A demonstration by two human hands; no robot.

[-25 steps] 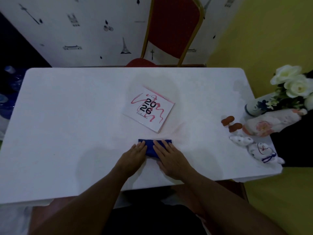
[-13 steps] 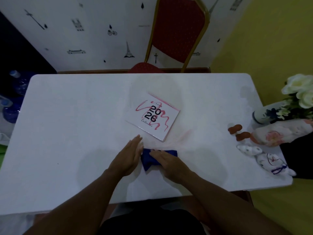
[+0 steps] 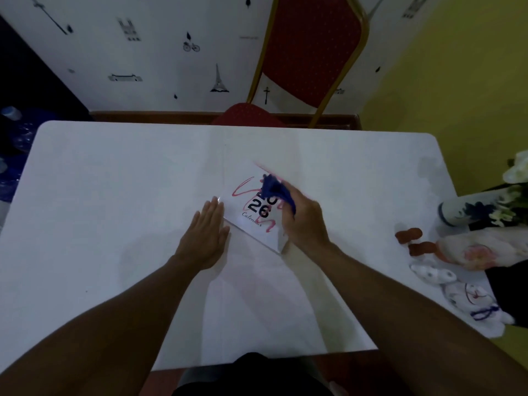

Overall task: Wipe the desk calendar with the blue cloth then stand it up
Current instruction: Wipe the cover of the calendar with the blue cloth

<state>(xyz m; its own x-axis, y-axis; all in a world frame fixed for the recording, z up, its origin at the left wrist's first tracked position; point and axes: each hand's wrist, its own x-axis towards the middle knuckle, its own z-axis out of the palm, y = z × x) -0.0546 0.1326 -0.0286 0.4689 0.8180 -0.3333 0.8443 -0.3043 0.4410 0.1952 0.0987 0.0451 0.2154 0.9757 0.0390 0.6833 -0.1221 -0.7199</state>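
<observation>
- Calendar lay flat near the middle of the table, turned at an angle, cover up with "26" and "Calendar" readable.
- Right hand was clenched around the bunched cloth, pressing it onto the upper part of the cover; cloth hid the top row of digits.
- Cloth and far calendar edge were motion-blurred, so exact contact patch unclear.
- Left hand was released, fingers straight and together, palm down on the table, fingertips touching the calendar's left edge.
- Right edge of the table: two brown pieces, white figurines, a vase lying on its side with white flowers.
- Red chair stood behind the far edge of the table.
</observation>
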